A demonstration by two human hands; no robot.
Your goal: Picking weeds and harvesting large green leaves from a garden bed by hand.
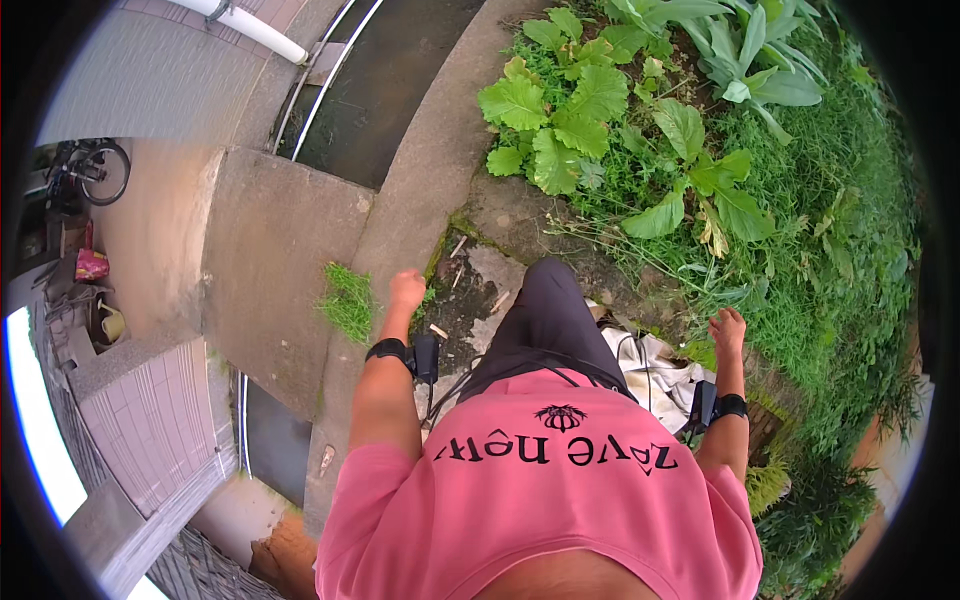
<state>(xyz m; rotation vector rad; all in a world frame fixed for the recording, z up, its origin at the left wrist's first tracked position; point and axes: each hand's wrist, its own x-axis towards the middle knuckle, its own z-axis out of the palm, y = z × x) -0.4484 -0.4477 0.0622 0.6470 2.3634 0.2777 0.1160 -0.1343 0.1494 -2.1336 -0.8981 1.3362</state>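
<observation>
My left hand point(407, 289) is curled into a loose fist over the edge of a concrete ledge. Just left of it is a clump of fine green weeds point(347, 304); whether the hand holds any of it cannot be told. On the other side, my right hand point(727, 330) hangs with its fingers loosely bent and a little apart, nothing visible in them. It is nearest to the low green weeds point(795, 315) of the garden bed. Both forearms carry a black strap with a small dark box, the left box point(426, 358) and the right box point(702, 405).
Leafy vegetable plants point(559, 120) grow ahead on the right. A water channel point(405, 82) with white pipes runs beyond the concrete ledge point(431, 127), crossed by a concrete slab point(281, 277). Crumpled whitish sheeting point(660, 375) lies by my legs. Farther left stand a bicycle point(101, 172) and a watering can point(112, 322).
</observation>
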